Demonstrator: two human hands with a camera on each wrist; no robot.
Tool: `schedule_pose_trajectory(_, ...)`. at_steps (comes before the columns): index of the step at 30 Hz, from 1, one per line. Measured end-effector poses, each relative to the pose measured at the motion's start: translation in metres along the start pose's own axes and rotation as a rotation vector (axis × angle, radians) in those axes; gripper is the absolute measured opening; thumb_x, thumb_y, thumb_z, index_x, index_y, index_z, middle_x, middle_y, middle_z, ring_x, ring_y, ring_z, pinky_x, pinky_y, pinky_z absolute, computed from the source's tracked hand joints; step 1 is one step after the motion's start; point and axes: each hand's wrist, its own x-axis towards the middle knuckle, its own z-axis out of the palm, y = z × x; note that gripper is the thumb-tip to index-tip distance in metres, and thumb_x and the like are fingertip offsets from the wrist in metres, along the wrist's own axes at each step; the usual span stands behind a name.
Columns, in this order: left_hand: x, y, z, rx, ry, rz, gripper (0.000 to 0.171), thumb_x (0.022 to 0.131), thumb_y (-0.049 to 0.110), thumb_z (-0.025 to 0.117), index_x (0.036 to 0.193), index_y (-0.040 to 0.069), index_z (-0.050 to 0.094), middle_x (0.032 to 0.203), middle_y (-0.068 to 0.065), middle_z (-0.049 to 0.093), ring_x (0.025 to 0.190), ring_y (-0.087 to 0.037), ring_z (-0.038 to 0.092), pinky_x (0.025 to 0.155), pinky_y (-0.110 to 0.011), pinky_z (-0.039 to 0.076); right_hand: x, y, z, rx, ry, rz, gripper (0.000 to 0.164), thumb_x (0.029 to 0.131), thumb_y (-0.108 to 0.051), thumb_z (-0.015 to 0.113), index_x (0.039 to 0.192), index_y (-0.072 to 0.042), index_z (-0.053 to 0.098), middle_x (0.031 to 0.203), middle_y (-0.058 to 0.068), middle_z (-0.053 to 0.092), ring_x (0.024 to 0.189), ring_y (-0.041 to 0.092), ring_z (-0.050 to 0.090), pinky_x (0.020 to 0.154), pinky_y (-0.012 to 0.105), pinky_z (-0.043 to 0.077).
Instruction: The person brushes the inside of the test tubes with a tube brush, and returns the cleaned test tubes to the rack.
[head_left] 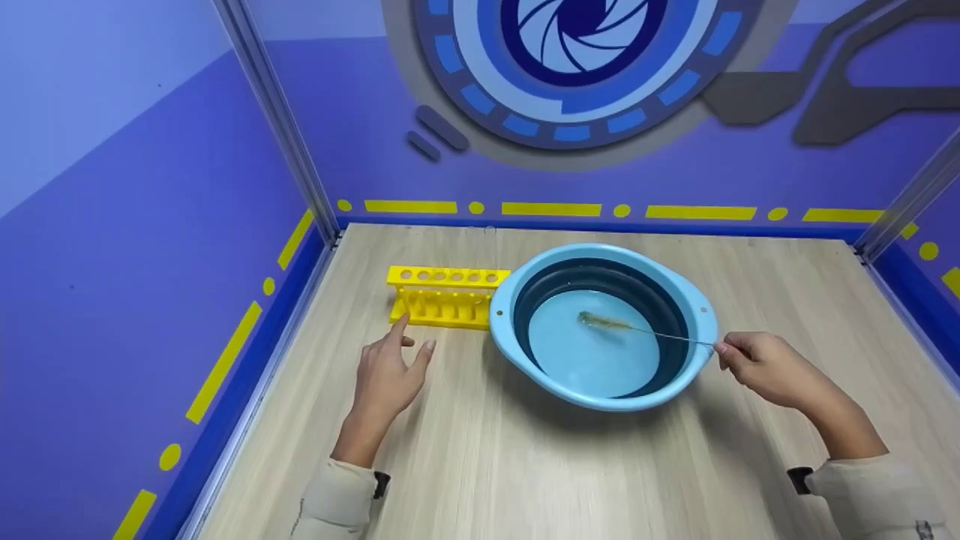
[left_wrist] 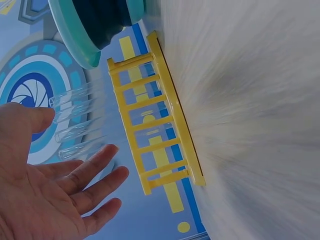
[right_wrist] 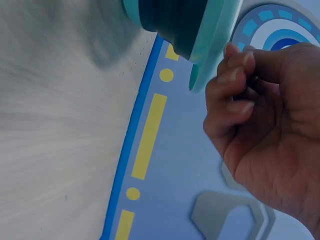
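A test tube brush lies with its bristles over the floor of a light-blue basin, and its thin wire handle crosses the basin's right rim. My right hand pinches the end of that wire; in the right wrist view its fingers are curled beside the basin's rim. In front of a yellow test tube rack hovers my left hand, fingers spread and holding nothing. Several clear test tubes stand in the rack in the left wrist view; they barely show from the head.
The rack's right end sits against the basin's left side on a wooden table. Blue and purple panels enclose the back and both sides, with metal posts at the corners.
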Motion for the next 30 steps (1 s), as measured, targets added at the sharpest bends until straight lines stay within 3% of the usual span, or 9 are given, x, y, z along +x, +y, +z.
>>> schedule_pose_trajectory(10,0.002,0.002,-0.003,-0.04,0.047,-0.011,0.065,0.104,0.043,0.068,0.156,0.007,0.054,0.119,-0.012,0.079,0.123,-0.044,0.067,0.111,-0.059,0.049,0.0,0.001,-0.004,0.039,-0.008,-0.026,0.025,0.113,-0.012,0.05,0.099,-0.004,0.069,0.074,-0.001,0.05,0.064,0.008,0.044,0.058,0.027,0.038)
schedule_pose_trajectory(19,0.006,0.008,0.0,-0.02,0.037,0.0,0.064,0.105,0.041,0.067,0.156,0.006,0.053,0.119,-0.013,0.08,0.123,-0.043,0.069,0.111,-0.059,0.049,-0.003,0.001,-0.002,-0.033,0.277,-0.046,0.03,0.112,-0.014,0.052,0.089,-0.008,0.072,0.072,0.001,0.055,0.062,0.006,0.045,0.057,0.027,0.037)
schedule_pose_trajectory(30,0.007,0.012,0.005,-0.011,0.032,0.016,0.062,0.105,0.04,0.066,0.156,0.007,0.054,0.12,-0.013,0.08,0.123,-0.043,0.069,0.11,-0.058,0.05,-0.009,0.003,0.006,0.032,0.439,-0.074,0.03,0.11,-0.013,0.055,0.084,-0.009,0.069,0.066,-0.004,0.049,0.055,0.004,0.042,0.051,0.027,0.036)
